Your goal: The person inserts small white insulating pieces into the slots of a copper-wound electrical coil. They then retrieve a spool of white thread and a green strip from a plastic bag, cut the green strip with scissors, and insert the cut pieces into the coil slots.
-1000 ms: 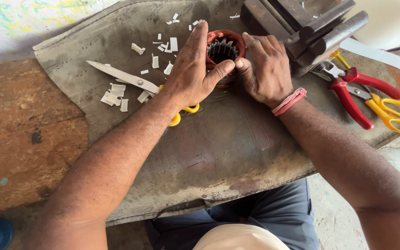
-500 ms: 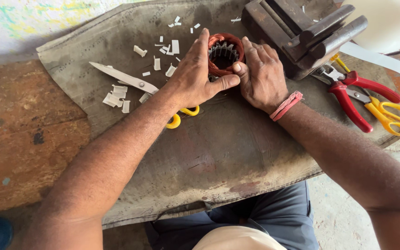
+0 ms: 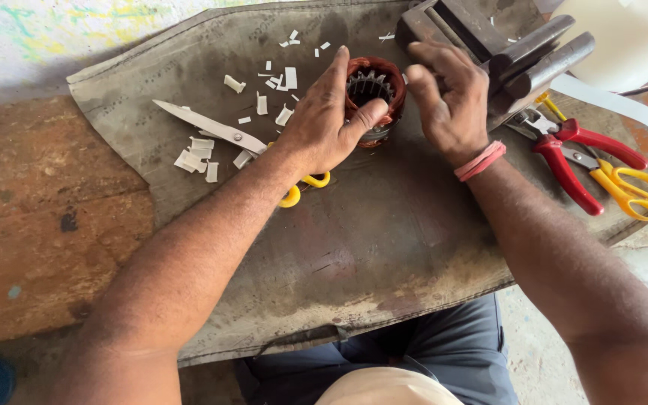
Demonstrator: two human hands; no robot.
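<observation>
- My left hand (image 3: 322, 124) wraps the side of the stator core (image 3: 373, 94), thumb pressed on its near rim and fingers reaching over its far side; I judge this grip steadies it upright so the open bore faces me.
- My right hand (image 3: 451, 101) hangs just right of the core, fingers loosely curled and holding nothing, apart from its rim by a small gap.
- The core stands on the grey mat (image 3: 384, 247) that covers the desk (image 3: 39, 217), just in front of the metal vise (image 3: 504, 45).
- It is a short ring: reddish-brown copper windings bulge round the outside, and pale metal teeth line the dark bore.
- Left of the core lie white paper scraps (image 3: 198, 154) and scissors (image 3: 223, 131), their yellow handles tucked under my left wrist.
- Right of the core, beyond my wrist, rest red pliers (image 3: 571, 154) and yellow scissors (image 3: 631, 187), within reach.
</observation>
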